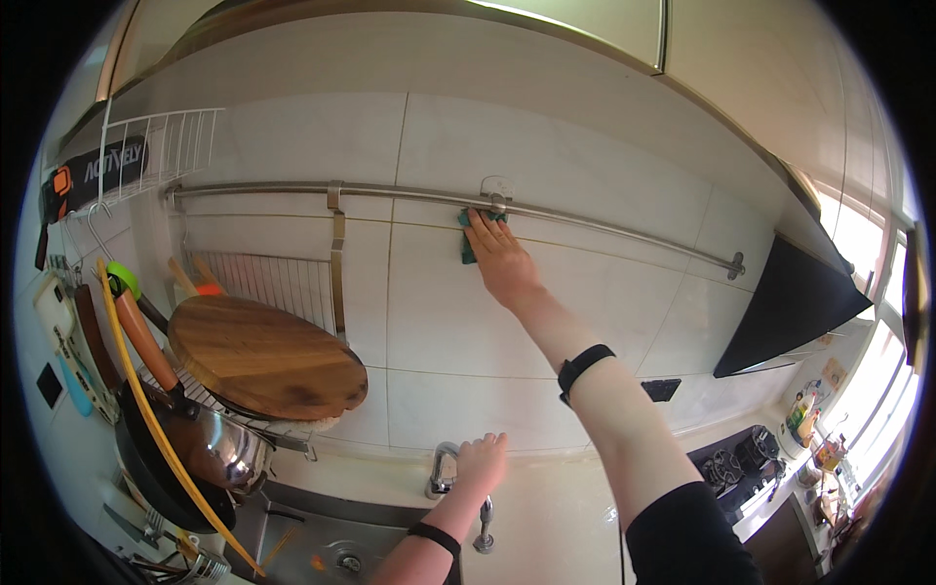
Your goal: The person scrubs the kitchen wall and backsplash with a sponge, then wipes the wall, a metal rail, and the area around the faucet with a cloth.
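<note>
My right hand (pixel 504 259) presses a green cloth (pixel 469 248) flat against the white wall tiles (pixel 453 300), just under a metal rail (pixel 417 194). The cloth reaches up to the rail's middle bracket (pixel 498 204). Lower down, my left hand (pixel 482 462) is beside the chrome faucet (pixel 442 468), partly in front of it, its fingers pointing up. Whether it touches the faucet or the wall behind, I cannot tell. No object shows in it.
On the left, a round wooden board (pixel 267 355) stands on a dish rack, with pans (pixel 230 446) and utensils hanging nearby. Below lies a steel sink (pixel 329 530). A black range hood (pixel 786 307) and a gas stove (pixel 731 468) are at the right. Cabinets (pixel 760 80) overhang the wall.
</note>
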`<state>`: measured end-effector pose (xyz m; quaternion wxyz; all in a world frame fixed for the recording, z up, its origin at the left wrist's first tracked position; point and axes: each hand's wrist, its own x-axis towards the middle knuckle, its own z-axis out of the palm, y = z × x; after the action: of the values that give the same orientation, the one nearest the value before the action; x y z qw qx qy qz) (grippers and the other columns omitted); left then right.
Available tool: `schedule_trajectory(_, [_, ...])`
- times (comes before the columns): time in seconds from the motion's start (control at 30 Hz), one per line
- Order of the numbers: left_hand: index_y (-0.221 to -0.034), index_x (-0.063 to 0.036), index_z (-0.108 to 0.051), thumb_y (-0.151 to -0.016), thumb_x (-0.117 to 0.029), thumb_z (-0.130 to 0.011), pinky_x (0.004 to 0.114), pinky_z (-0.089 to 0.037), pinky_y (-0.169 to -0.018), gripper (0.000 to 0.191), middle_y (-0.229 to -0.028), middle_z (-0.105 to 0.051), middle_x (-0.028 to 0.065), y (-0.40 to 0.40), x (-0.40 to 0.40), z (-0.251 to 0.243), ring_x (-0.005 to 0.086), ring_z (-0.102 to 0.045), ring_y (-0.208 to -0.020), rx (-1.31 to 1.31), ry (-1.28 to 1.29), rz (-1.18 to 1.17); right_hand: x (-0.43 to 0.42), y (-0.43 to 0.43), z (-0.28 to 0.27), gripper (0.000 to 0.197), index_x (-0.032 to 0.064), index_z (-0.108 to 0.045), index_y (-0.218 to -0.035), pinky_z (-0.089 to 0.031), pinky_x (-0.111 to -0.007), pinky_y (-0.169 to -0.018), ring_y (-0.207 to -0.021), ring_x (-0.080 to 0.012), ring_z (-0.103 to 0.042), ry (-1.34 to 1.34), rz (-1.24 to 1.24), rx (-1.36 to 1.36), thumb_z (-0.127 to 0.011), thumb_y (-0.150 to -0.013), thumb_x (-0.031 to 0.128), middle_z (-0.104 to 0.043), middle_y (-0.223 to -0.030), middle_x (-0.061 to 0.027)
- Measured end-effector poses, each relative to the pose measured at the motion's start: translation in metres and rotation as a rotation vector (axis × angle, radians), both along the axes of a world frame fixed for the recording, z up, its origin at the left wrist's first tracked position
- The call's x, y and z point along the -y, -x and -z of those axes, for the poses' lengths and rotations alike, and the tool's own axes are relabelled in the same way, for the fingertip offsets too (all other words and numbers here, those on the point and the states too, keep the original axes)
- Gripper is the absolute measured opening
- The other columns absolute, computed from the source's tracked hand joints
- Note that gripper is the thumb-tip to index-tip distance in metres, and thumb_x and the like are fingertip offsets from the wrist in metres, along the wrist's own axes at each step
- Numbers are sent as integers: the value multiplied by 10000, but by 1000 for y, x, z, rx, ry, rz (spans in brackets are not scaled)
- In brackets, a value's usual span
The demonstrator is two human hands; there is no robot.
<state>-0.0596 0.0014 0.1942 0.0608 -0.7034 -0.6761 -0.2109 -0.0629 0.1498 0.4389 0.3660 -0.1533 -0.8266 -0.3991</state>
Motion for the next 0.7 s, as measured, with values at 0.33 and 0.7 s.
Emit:
schedule_trajectory(0.33, [-1041, -93, -447, -723, -142, -506, 340, -412, -646, 327, -885, -529, 38, -2, -1, 1, 177, -554, -774, -53, 52, -1, 2, 14, -3, 429, 58, -371, -1201, -198, -313, -1000, -1205, -168, -257, 11, 59, 46, -395, -773, 72, -273, -1310, -57])
schedule_trajectory(0.7, [-981, -93, -470, -741, -104, -456, 334, -415, -622, 241, -823, -532, 34, -6, 0, 1, 176, -562, -732, -4, -82, 13, 12, 40, -12, 412, 26, -391, -1163, -240, -343, -975, -1148, -235, -332, 64, 100, -146, -407, -761, 117, -388, -1211, -113])
